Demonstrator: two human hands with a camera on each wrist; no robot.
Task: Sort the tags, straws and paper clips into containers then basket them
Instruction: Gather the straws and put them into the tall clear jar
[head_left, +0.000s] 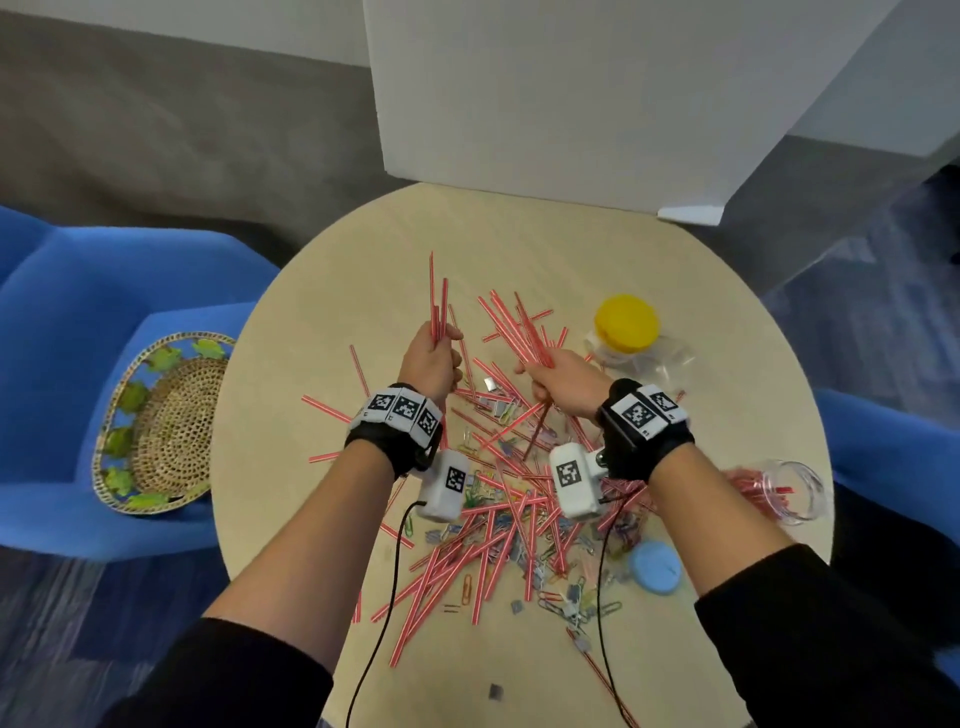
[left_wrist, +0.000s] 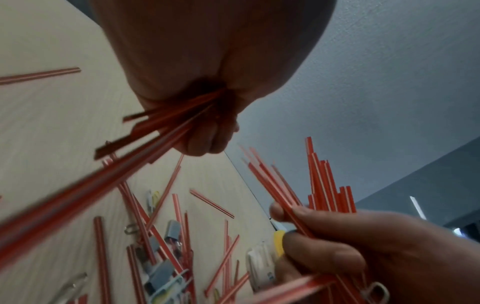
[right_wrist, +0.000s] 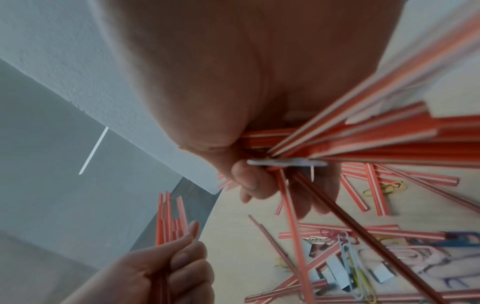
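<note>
Currently curling the fingers (left_wrist: 205, 144) of the left hand (head_left: 431, 358) fully round a thin bunch of straws (head_left: 436, 306), holding them upright and clear of the table (head_left: 363, 270), probably for squaring the ends before potting. Likewise wrapping the right hand (head_left: 563, 382) tight round a thicker bunch (head_left: 519, 327), fanned out, tips leaning away to the left, lower ends poking out beneath the fist. Seemingly trapping a pale paper clip (right_wrist: 285, 162) in that right fist too, so probably needing a shake-out first. Holding both fists close together above the far side of the heap, apparently gathering by the handful rather than singly.

Leaving plenty loose beneath the wrists: more straws criss-crossing over coloured paper clips (head_left: 566, 597) and small grey tags (head_left: 496, 691), all tangled and likely snagging on each pull. Leaving a clear jar (head_left: 789, 491) lying on its side at the right edge, some straws already inside, so the likely target. Passing over a clear tub (head_left: 626, 322) just beyond the right hand, yellow lid on and needing removal before use. Leaving a loose blue lid (head_left: 655, 566) beside the right forearm. Leaving the woven basket (head_left: 171, 426) off the table on a blue chair (head_left: 62, 322) to the left, nothing visible inside. Trailing black cables (head_left: 395, 561) across the heap, possibly dragging clips along.
</note>
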